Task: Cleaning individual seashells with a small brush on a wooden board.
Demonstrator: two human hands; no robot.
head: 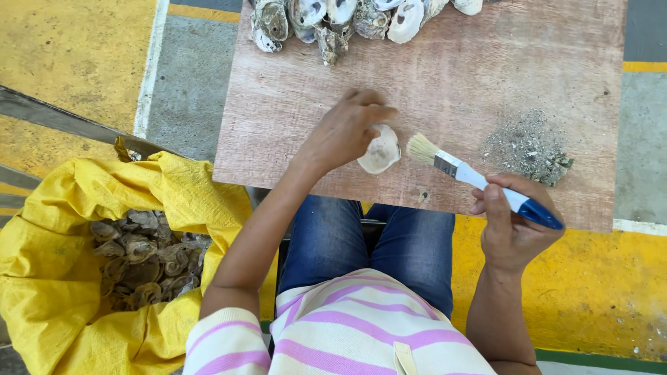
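My left hand (345, 129) grips a pale oyster shell (381, 151) and holds it down on the brown wooden board (445, 83). My right hand (511, 222) holds a paintbrush (479, 179) with a white and blue handle. Its pale bristles point left, just beside the shell and not quite touching it. The board rests over my lap, above my blue jeans.
A row of several oyster shells (333, 21) lies along the board's far edge. A heap of grey grit (529, 147) sits at the board's right. A yellow sack (83, 278) full of shells stands open on the floor at my left. The floor is yellow and grey.
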